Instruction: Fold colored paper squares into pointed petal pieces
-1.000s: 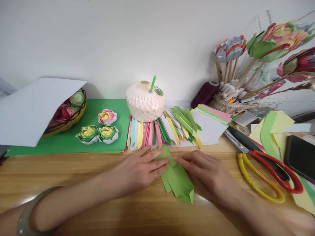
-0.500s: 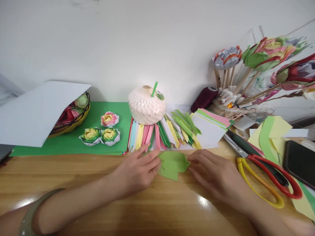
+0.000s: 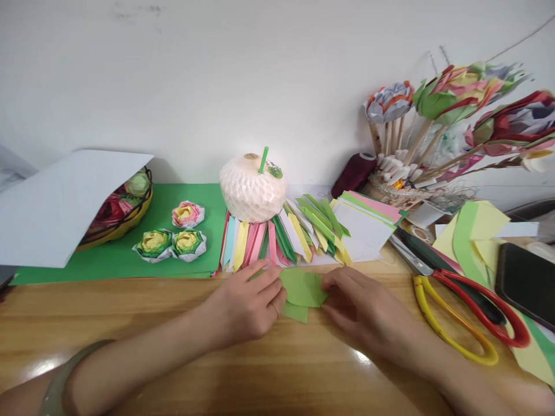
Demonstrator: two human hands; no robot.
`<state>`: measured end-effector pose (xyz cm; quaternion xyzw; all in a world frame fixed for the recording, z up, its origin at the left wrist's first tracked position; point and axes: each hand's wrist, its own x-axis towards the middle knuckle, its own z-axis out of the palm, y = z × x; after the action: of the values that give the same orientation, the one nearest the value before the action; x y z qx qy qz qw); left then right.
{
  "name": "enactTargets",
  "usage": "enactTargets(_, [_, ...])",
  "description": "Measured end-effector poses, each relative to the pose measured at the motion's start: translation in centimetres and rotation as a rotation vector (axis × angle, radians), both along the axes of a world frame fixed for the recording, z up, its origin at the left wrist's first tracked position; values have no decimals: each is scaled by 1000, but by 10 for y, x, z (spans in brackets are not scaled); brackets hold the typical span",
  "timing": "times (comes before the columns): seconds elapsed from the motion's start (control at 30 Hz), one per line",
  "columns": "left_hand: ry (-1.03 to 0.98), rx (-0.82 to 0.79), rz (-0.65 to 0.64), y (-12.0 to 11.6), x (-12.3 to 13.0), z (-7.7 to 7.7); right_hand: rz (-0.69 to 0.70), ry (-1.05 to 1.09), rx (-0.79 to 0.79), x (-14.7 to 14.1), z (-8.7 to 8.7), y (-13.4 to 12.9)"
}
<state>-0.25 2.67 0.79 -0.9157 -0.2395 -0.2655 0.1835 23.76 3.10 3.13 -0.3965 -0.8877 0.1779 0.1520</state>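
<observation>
A piece of light green paper (image 3: 301,288) lies on the wooden table between my hands, partly folded over, with a curved lower edge on its upper layer. A lower layer sticks out beneath it. My left hand (image 3: 251,303), with a ring on one finger, holds the paper's left end down, its fingers covering that end and its thumb hidden. At the right end my right hand (image 3: 368,300) pinches the paper's edge between thumb and fingers. Just beyond the hands lie several folded paper strips (image 3: 255,245) in pink, yellow, white and green.
A white textured pot (image 3: 254,188) with a green straw stands behind the strips. Left are paper flowers (image 3: 188,242) on green sheets (image 3: 108,266) and a basket (image 3: 145,208) under white paper. Right are scissors (image 3: 468,294), a phone (image 3: 526,283), a thread spool (image 3: 353,173) and stemmed paper flowers (image 3: 459,95).
My right hand has come slightly left, bringing the paper's right end over; the pointed fold there now shows as a smoother curve. My left hand stays on the left end. The view has shifted slightly.
</observation>
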Motion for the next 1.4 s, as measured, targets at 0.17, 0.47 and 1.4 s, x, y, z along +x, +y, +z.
enactTargets(0.17, [-200, -209, 62, -2, 1, 0, 52, -16, -10, -2, 1, -2])
enactTargets(0.47, [-289, -541, 136, -3, 1, 1, 94, -2, 94, -5, -2, -1])
enactTargets(1.4, [-290, -695, 328, -1, 18, 5, -146, 147, 87, -16, -25, -6])
